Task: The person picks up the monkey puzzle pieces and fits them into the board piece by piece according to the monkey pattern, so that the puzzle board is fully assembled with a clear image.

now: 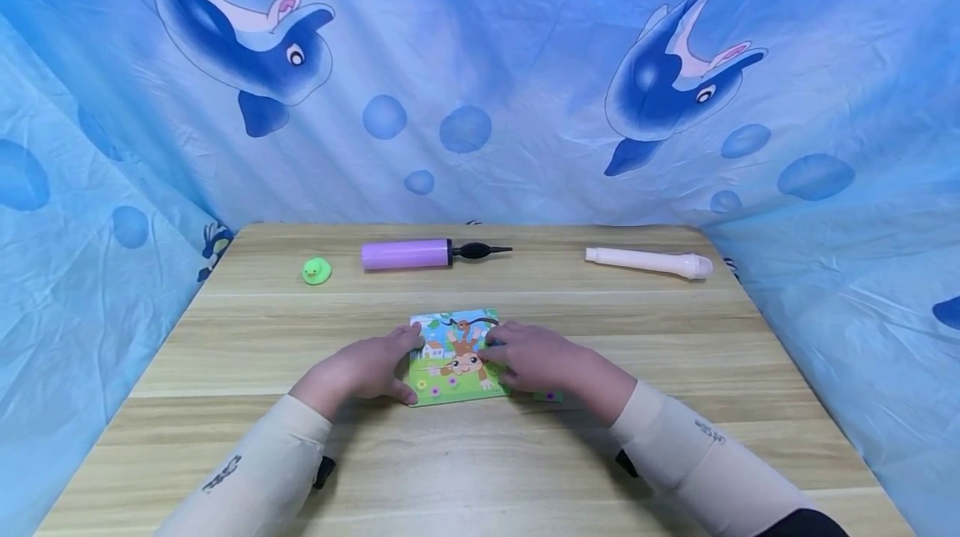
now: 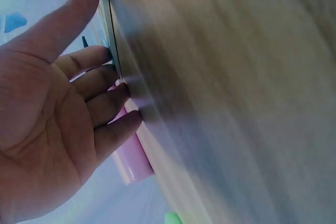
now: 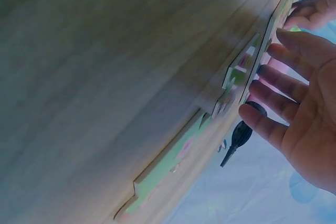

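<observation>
A jigsaw puzzle (image 1: 457,358) with a monkey hanging over a green meadow lies flat on the table in the head view. Along its left edge rests my left hand (image 1: 375,363), thumb at the near corner and fingers near the far one. Spread, slightly bent fingers show in the left wrist view. My right hand (image 1: 540,360) touches the puzzle's right side and covers part of it. Loosely extended fingers (image 3: 270,127) appear in the right wrist view. A loose green puzzle piece (image 1: 549,396) peeks out under the right hand. Another loose piece (image 3: 241,64) lies nearer the puzzle.
Behind the puzzle lies a purple hand pump (image 1: 405,254) with a black nozzle. A green toy duck (image 1: 317,271) sits at the far left, and a pale pink microphone-shaped stick (image 1: 648,262) at the far right. Blue dolphin-print curtain (image 1: 465,37) surrounds the wooden table (image 1: 450,470).
</observation>
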Motion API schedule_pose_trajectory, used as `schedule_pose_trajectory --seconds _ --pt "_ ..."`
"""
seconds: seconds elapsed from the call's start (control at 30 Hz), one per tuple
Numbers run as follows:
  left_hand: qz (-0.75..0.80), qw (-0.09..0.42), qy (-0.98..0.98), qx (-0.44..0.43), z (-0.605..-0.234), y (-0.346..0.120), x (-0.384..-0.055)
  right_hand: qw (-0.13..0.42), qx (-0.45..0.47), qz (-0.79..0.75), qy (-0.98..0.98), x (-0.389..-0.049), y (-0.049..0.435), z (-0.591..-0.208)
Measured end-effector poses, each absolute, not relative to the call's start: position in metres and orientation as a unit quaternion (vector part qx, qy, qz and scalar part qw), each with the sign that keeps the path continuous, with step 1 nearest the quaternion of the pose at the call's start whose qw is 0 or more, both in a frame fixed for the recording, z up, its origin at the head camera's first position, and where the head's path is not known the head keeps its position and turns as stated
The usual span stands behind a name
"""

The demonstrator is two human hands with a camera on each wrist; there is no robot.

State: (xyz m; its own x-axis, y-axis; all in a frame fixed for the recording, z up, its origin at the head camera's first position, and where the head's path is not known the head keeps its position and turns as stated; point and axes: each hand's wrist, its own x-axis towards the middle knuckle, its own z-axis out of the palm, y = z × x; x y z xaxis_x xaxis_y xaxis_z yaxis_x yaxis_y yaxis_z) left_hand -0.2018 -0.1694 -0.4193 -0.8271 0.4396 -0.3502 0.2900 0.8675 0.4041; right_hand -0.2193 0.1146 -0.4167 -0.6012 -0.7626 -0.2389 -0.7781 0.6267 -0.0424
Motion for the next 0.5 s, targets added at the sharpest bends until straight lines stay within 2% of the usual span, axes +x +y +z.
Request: schedule_pose_trajectory --seconds 0.2,0.5 --pt "0.163 0.220 0.941 0.197 -0.421 -0.166 -0.199 0.130 -0.388 -0.028 0.912 -0.216 0.133 -0.411" --pt "0.150 0.215 0.945 0.194 -0.419 -0.164 -0.197 0.144 -0.287 -0.018 0.947 -0.204 0.168 -0.407"
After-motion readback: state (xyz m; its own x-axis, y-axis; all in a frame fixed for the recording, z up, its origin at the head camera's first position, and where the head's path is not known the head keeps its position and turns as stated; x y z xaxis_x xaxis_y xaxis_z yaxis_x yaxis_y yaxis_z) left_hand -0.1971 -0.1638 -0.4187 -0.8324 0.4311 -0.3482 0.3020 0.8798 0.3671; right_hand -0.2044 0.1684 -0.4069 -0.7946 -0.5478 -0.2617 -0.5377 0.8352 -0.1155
